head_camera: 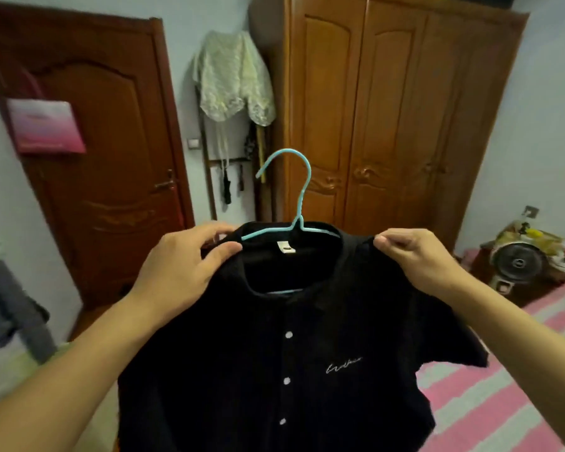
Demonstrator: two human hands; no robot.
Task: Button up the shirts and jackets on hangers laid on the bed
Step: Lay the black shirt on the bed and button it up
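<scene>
Mid-scene, near me, one black short-sleeved button-front shirt (274, 370) hangs on one light blue wire hanger (294, 203), held up off pink-striped bed (503, 402) at right. I see left hand (180, 272) pinching left shoulder, thumb over fabric, fingers curled behind. Right hand (418, 256) pinches right shoulder between thumb and fingertips. Three white buttons (288, 335) visible, all appear fastened. Fabric looks soft, light, limp; hanger stiff, so I judge shoulders over hanger safest hold.
</scene>
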